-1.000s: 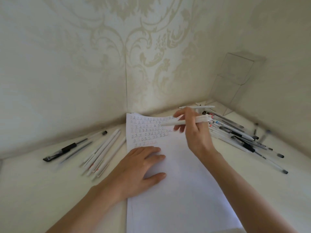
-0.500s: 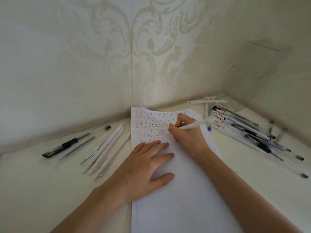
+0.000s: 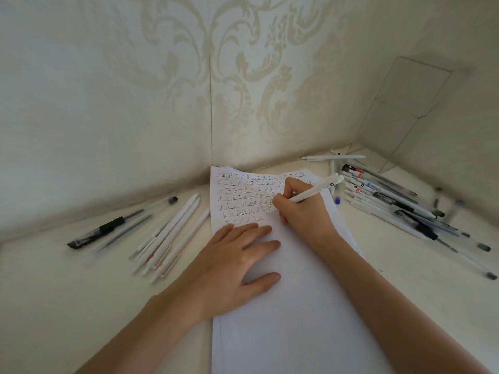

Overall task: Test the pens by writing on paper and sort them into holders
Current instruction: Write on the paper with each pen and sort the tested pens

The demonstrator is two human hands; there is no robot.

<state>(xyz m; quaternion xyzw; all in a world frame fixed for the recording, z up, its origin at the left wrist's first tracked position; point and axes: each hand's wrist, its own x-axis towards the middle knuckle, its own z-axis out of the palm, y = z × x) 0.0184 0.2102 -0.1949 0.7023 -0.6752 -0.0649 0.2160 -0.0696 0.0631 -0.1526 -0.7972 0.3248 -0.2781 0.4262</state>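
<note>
1. The right hand (image 3: 305, 214) pinches a white pen (image 3: 313, 193) between thumb and fingers in a writing grip, with the barrel slanting up to the right. The tip is hidden behind the fingers beside the lower rows of marks (image 3: 243, 195), so we cannot tell whether it touches the paper (image 3: 297, 306).
2. The left hand (image 3: 237, 263) lies flat on the paper just below the marks. Its fingers are straight and spread, pressing the sheet to the surface (image 3: 54, 292).
3. We judge the testing to be well under way. About seven rows of marks fill the top of the sheet, and the rest of it is blank.
4. The left pens (image 3: 167, 233), several white ones plus a black-gripped one and a thin dark one, lie just left of the paper. We take these to be tested pens laid aside, though nothing shows that for certain.
5. The right pile (image 3: 391, 203) is the larger group, lying just right of the paper. We judge most of it is yet to be tried.
6. A clear holder (image 3: 413, 103) stands in the far right corner behind the pile. We see no pen in it, so the sorting into holders looks not yet begun. Every pen in view lies on the surface or is in the hand.
7. The marks repeat one character, 正, mostly in dark ink with a few in faint red or orange.
8. Some pens in the right pile carry red or blue label bands, but the print is too small for us to read. The held pen's clip shows a small dark mark, also unreadable.
</note>
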